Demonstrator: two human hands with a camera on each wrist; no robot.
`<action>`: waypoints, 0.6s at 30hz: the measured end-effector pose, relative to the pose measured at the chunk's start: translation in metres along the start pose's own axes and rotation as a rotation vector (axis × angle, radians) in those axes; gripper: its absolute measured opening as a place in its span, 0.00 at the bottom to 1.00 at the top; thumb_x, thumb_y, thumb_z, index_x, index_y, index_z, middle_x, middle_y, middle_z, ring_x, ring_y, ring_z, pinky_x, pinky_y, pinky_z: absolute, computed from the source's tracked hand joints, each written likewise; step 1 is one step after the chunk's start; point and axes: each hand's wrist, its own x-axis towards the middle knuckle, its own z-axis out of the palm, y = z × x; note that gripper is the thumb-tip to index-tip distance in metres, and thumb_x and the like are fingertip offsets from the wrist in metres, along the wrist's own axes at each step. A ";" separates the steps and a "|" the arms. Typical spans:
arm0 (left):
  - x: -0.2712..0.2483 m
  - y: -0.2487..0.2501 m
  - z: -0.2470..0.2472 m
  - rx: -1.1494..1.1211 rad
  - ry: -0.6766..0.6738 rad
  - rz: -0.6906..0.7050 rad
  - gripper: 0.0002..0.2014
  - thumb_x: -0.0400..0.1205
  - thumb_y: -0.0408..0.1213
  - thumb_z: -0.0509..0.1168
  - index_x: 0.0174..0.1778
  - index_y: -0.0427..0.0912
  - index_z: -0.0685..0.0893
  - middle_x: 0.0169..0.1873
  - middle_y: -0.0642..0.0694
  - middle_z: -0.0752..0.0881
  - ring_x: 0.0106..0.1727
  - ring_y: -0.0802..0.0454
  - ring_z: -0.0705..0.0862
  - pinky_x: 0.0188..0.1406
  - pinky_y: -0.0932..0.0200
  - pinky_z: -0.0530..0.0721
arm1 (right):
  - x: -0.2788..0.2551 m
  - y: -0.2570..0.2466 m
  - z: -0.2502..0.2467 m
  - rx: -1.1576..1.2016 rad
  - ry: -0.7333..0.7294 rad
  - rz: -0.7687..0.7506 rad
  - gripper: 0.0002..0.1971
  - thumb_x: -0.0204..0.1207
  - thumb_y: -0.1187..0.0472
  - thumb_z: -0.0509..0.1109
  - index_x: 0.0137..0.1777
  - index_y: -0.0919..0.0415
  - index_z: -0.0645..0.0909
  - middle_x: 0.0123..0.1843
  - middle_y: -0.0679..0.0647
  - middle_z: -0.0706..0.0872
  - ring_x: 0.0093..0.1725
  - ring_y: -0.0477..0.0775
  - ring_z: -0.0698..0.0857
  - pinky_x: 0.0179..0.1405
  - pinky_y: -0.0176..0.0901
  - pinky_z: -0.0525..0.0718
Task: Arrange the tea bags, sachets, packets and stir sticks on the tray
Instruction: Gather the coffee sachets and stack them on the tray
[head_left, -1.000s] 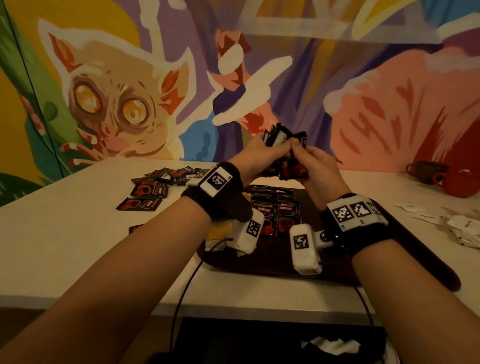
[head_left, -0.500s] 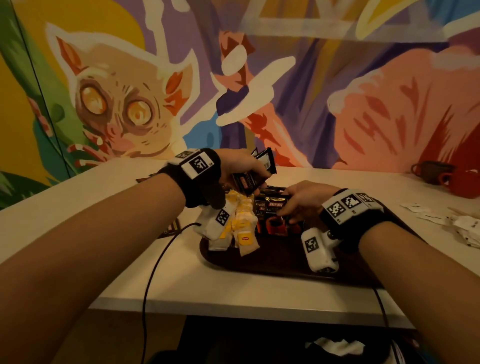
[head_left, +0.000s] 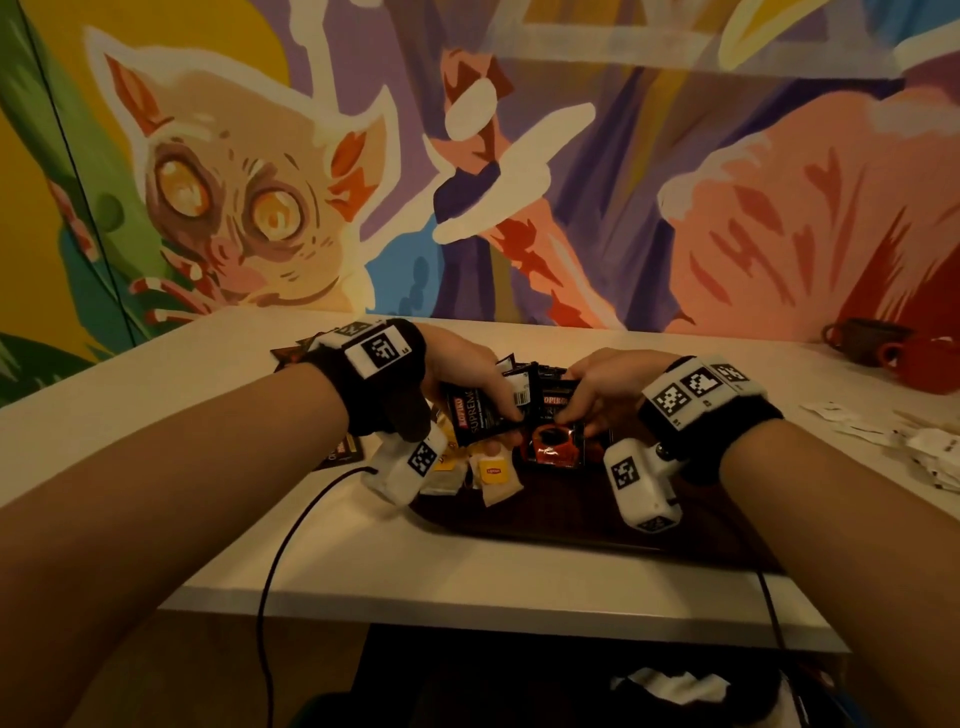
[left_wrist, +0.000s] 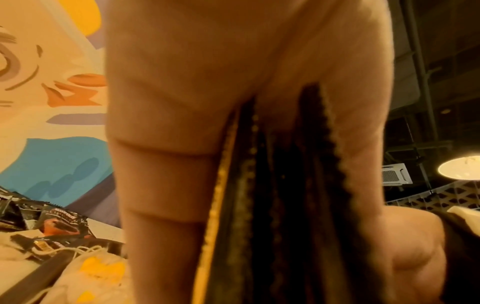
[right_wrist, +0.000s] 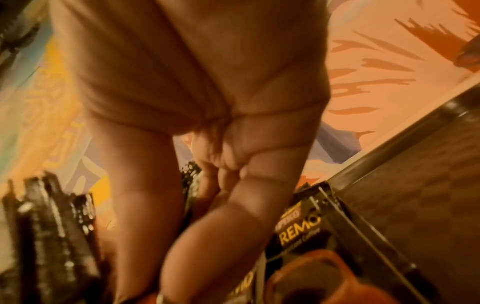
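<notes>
While both hands work over the tray (head_left: 545, 525), a few dark packets (head_left: 340, 452) lie far left on the white table (head_left: 171, 410), partly hidden behind the left arm. The left hand (head_left: 457, 371) grips a bunch of black coffee packets (head_left: 480, 415), thumb on top, held just above the tray's left end. Under that hand, tea bags (head_left: 493, 475) with yellow tags lie on the tray, half covered by the white wrist camera (head_left: 405, 467). Next, the right hand (head_left: 605, 387) pinches a black packet (head_left: 553, 410) on a pile with a red cup picture, in the tray's middle. To the far right, white paper sachets (head_left: 935, 457) sit on the table, and a brown cup (head_left: 862, 340) and a red cup (head_left: 924, 364) stand by the painted wall (head_left: 571, 156).
</notes>
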 end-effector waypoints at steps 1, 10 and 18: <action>-0.001 -0.001 0.000 0.007 -0.033 0.005 0.18 0.85 0.28 0.59 0.71 0.31 0.73 0.53 0.38 0.86 0.43 0.48 0.88 0.42 0.56 0.89 | 0.001 -0.001 0.003 -0.024 -0.022 0.006 0.09 0.72 0.77 0.69 0.44 0.62 0.80 0.41 0.59 0.84 0.42 0.54 0.84 0.32 0.37 0.84; -0.005 -0.006 0.007 0.155 -0.158 -0.065 0.10 0.83 0.27 0.61 0.60 0.36 0.80 0.48 0.41 0.89 0.45 0.49 0.89 0.50 0.53 0.87 | 0.007 -0.010 0.011 -0.250 0.139 0.044 0.12 0.70 0.68 0.76 0.52 0.65 0.81 0.43 0.59 0.84 0.44 0.56 0.83 0.40 0.43 0.84; -0.009 0.001 0.002 0.039 -0.088 0.033 0.13 0.85 0.27 0.59 0.65 0.29 0.77 0.51 0.38 0.87 0.42 0.50 0.90 0.39 0.57 0.89 | 0.017 -0.010 0.013 -0.368 0.180 0.004 0.18 0.69 0.65 0.78 0.59 0.67 0.83 0.44 0.58 0.84 0.43 0.54 0.81 0.48 0.46 0.83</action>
